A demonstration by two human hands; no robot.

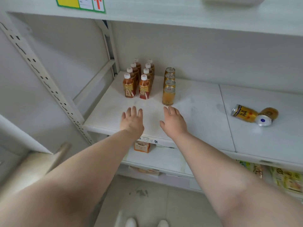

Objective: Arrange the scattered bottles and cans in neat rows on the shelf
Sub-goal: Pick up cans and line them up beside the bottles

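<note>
Left hand and right hand hover over the shelf, fingers straight, holding nothing. Two toppled cans lie sideways (well right of the upright can row).

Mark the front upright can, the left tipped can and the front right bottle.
Front upright can [168,96]: head view, side wall.
Left tipped can [244,113]: head view, labelled side.
Front right bottle [144,87]: head view, amber body.

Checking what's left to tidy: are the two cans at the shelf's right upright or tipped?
Tipped. The left can and right can both lie on their sides, ends visible.
</note>
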